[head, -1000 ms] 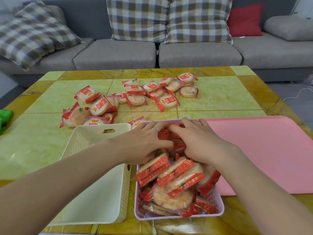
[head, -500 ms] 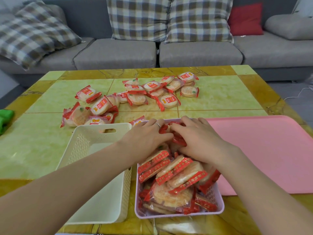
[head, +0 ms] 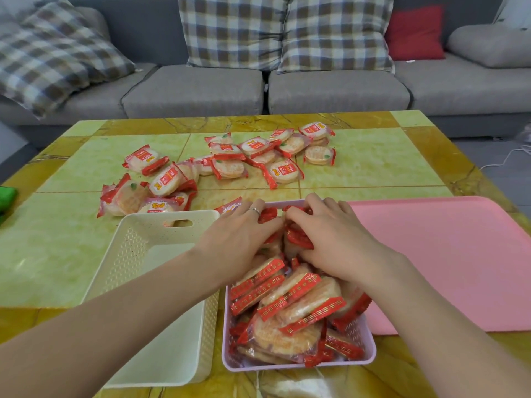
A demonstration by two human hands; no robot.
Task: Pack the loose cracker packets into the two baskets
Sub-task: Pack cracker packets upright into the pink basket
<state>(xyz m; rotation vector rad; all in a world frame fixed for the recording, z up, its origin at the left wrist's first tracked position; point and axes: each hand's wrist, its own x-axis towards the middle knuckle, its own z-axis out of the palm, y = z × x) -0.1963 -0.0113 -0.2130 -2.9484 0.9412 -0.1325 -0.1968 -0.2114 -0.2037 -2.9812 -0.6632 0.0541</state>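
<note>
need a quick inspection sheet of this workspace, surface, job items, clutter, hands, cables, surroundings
surface: green and yellow stone-look table, a pink tray at its right
job's things: lilac basket heaped with cracker packets; cream basket beside it on the left looks empty; loose packets scattered on the far half of the table
clutter: green object at the left edge, cut off by the frame
hands: left hand and right hand both press on packets at the far end of the lilac basket; grip hidden
cables: white cable on the floor at the right
surroundings: grey sofa with plaid cushions and a red cushion
</note>
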